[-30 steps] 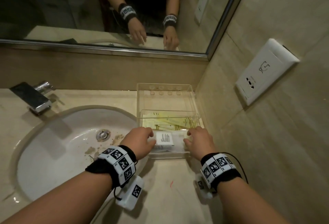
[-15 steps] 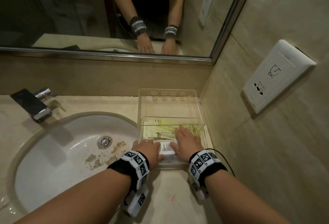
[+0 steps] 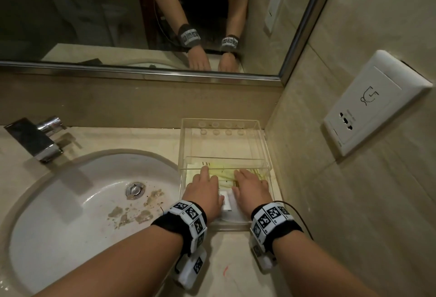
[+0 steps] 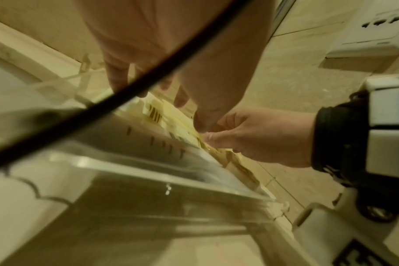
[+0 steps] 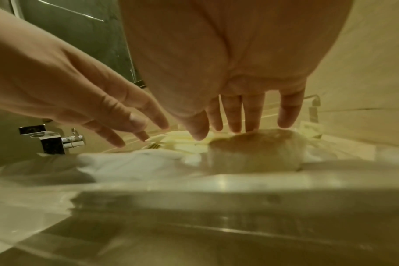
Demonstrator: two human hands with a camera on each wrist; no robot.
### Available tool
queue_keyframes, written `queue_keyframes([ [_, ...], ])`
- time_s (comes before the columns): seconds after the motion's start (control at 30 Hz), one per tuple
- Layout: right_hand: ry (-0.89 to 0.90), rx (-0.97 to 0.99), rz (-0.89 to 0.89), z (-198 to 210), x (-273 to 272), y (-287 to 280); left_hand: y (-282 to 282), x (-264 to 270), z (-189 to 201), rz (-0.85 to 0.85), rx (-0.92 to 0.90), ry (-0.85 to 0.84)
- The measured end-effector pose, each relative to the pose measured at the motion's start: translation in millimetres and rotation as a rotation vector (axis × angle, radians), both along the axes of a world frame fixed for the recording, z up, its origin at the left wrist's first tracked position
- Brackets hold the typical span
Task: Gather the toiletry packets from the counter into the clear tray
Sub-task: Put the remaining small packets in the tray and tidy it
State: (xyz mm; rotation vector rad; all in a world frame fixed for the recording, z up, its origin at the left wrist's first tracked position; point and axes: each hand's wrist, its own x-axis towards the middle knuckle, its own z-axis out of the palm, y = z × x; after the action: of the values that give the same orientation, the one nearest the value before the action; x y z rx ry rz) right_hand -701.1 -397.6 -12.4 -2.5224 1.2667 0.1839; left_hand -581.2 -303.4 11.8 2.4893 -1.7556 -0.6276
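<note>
The clear tray (image 3: 221, 121) stands on the counter between the sink and the right wall. Flat yellow packets (image 3: 225, 174) lie in its near half. A white packet (image 3: 227, 201) rests at the near end, between my hands. My left hand (image 3: 204, 188) and right hand (image 3: 251, 185) are both inside the tray, fingers straight, tips pressing on the yellow packets. The right wrist view shows my right hand (image 5: 239, 111) and left hand (image 5: 91, 100) reaching flat over the yellow packets (image 5: 189, 144). In the left wrist view my left hand (image 4: 194, 54) hangs above the yellow packets (image 4: 157, 115).
A white sink basin (image 3: 77, 202) with brown residue (image 3: 136, 214) lies left of the tray, a chrome faucet (image 3: 37, 141) behind it. A mirror (image 3: 141, 13) runs along the back. A white wall socket (image 3: 372, 103) sits on the right wall. Bare counter (image 3: 226, 273) lies under my wrists.
Both hands held the white packet at the tray's near end, then let it go and slid forward, flat, onto the yellow packets deeper in the tray.
</note>
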Motion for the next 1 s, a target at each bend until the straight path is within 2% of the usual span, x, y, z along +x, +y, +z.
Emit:
queue_keyframes([
  [0.17, -0.091, -0.125, 0.053, -7, -5, -7, 4, 3, -7, 0.006, 0.024, 0.026],
  [0.3, -0.136, -0.125, 0.033, -9, 0, -6, 4, 6, -7, -0.011, 0.058, 0.019],
  [0.47, -0.109, -0.171, 0.034, -4, 3, -12, 2, 13, -5, -0.029, 0.071, -0.018],
  [0.6, -0.008, -0.278, 0.173, 4, -2, -15, 2, 18, -2, -0.053, 0.113, -0.010],
  [0.7, -0.040, -0.325, 0.260, 8, -10, -18, 3, 20, 4, -0.061, 0.140, 0.008],
  [0.87, -0.006, -0.229, 0.285, -2, -4, -16, 2, 19, -1, -0.009, 0.013, 0.053],
  [1.0, 0.000, -0.205, 0.295, -3, -6, -21, 0, 21, 4, -0.096, 0.157, 0.009],
])
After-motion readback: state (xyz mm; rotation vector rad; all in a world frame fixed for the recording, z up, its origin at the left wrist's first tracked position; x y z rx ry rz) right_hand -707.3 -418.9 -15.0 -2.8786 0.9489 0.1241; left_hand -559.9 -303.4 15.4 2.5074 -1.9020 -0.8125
